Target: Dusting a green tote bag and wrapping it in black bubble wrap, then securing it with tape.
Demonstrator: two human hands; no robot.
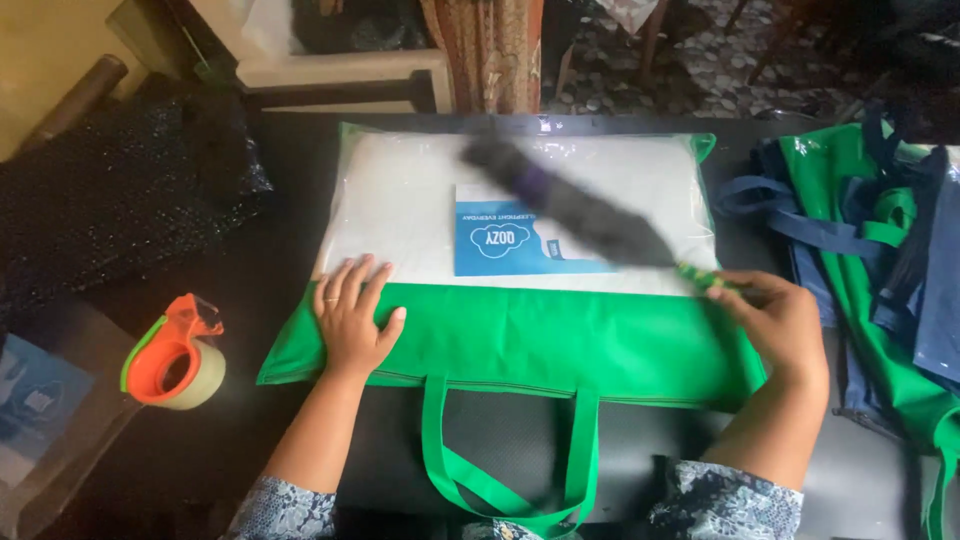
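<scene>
Pressing down flat with left hand point(352, 312), fingers spread wide, palm resting on green fabric band of pillow bag point(520, 340) near its left edge. Gripping green-handled brush point(590, 215) with right hand point(782, 322), fingers closed round the handle at bag's right edge; dark bristle head blurring diagonally across the clear window toward upper left. Lying flat on dark table point(270, 250), centre of view, bag with green carry loops point(500, 470) hanging toward the body. Showing white pillow point(390, 205) through clear plastic front, blue card point(500, 238) tucked inside near the middle. Judging bag as light, soft and squashy, plastic face likely slippery, fabric band grippier; looking best to hold by the loops or by pinching the green band, not the window. Sitting to the left, apart from bag, orange tape dispenser point(175, 352). Piling up at right, just beside bag, more green and navy bags point(870, 230). Lying further back left, dark speckled cloth point(120, 190); beyond table, patterned curtain point(485, 50).
</scene>
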